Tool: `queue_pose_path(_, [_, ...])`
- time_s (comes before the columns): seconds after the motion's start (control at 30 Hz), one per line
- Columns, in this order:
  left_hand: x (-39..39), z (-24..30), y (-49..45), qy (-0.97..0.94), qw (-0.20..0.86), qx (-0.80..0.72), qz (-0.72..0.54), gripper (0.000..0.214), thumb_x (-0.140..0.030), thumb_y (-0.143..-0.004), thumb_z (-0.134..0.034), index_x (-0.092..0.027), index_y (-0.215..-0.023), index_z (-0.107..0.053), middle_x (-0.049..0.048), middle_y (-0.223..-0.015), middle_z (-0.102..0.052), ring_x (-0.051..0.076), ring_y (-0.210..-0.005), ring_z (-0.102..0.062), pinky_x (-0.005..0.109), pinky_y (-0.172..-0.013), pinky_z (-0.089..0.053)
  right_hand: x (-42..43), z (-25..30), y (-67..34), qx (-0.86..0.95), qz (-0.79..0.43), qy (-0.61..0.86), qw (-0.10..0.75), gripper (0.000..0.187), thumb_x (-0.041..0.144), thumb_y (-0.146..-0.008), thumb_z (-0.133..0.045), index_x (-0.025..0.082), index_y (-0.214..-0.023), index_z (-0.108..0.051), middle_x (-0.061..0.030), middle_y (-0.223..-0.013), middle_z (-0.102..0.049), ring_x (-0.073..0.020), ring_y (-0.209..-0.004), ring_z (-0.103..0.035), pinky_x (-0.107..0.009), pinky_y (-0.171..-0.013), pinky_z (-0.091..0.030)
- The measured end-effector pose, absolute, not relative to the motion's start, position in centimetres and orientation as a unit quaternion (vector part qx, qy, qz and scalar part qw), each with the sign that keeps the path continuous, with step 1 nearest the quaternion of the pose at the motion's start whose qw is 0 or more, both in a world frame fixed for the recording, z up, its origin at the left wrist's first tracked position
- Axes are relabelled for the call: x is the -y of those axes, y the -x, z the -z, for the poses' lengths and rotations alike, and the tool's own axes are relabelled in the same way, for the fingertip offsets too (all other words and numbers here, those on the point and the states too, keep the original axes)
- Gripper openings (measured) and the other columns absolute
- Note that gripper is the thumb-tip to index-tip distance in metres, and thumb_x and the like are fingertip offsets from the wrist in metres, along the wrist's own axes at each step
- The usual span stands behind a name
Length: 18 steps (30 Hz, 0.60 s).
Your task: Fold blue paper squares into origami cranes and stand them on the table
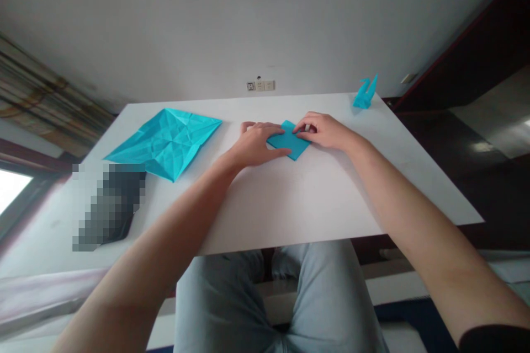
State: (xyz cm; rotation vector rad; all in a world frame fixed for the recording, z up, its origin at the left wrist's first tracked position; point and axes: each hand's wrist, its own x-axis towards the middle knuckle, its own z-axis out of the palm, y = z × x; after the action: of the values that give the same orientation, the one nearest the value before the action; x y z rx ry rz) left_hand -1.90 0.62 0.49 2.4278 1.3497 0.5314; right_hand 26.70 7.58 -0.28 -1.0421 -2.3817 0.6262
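Small folded square of teal paper point(289, 140) right in the middle of the frame, on the white worktop point(290, 204), tilted like a diamond. Left hand point(256, 144) open and flat, pressing on the paper's left corner; right hand point(318, 130) curled, fingertips pinching at its upper edge. Big creased teal sheet point(165, 142) lying flat at left, folded teal origami bird point(364, 94) upright by the far right corner. Dark pixelated blob point(110, 204) lower left, too blurred to tell.
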Motion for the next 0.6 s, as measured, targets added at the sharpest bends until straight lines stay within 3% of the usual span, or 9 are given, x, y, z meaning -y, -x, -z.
queue_pose_path(0.07, [-0.3,-0.5,1.7,-0.855,0.154,-0.464,-0.174,0.088,-0.072,-0.091,-0.089,-0.028,-0.166,-0.070,0.0159,-0.179,-0.062,0.045,-0.166,-0.056,0.066,-0.141,-0.028,-7.5,0.2,-26.8,0.867,-0.226,0.381,0.229,0.024,0.042,-0.099,-0.080,0.027,-0.113,-0.093,-0.0101,-0.109,-0.073,-0.0262,-0.090,-0.066,-0.044,-0.094,-0.057])
queue_pose_path(0.1, [-0.1,-0.4,1.6,-0.858,0.150,-0.460,-0.171,0.091,-0.074,-0.092,-0.088,-0.028,-0.167,-0.069,0.0170,-0.181,-0.059,0.046,-0.168,-0.053,0.067,-0.141,-0.028,-7.5,0.1,-26.9,0.866,-0.225,0.386,0.225,0.025,0.043,-0.099,-0.080,0.027,-0.114,-0.093,-0.0108,-0.113,-0.073,-0.0269,-0.092,-0.068,-0.045,-0.096,-0.058])
queue_pose_path(0.27, [0.5,-0.5,0.5,-0.858,0.138,-0.459,-0.186,0.051,-0.062,-0.115,-0.058,-0.035,-0.150,-0.083,0.0102,-0.171,-0.070,0.040,-0.165,-0.056,0.065,-0.139,-0.031,-7.3,-0.3,-27.1,0.859,-0.227,0.418,0.192,0.032,0.045,-0.095,-0.088,0.033,-0.124,-0.094,-0.0110,-0.126,-0.072,-0.0293,-0.100,-0.072,-0.048,-0.102,-0.063])
queue_pose_path(0.4, [0.5,-0.6,0.4,-0.855,0.134,-0.472,-0.168,0.050,-0.051,-0.112,-0.060,-0.038,-0.157,-0.078,0.0078,-0.174,-0.067,0.040,-0.163,-0.059,0.067,-0.139,-0.030,-7.0,-0.9,-27.0,0.852,-0.230,0.427,0.197,0.034,0.044,-0.097,-0.086,0.031,-0.128,-0.092,-0.0110,-0.124,-0.075,-0.0289,-0.100,-0.073,-0.046,-0.101,-0.063])
queue_pose_path(0.6, [0.2,-0.8,0.9,-0.838,0.143,-0.495,-0.178,0.053,-0.039,-0.107,-0.058,-0.029,-0.156,-0.075,0.0114,-0.172,-0.068,0.037,-0.161,-0.062,0.063,-0.140,-0.032,-7.1,-1.2,-27.1,0.817,-0.280,0.462,0.201,0.031,0.041,-0.103,-0.075,0.025,-0.126,-0.088,-0.0068,-0.098,-0.083,-0.0288,-0.092,-0.074,-0.045,-0.096,-0.060])
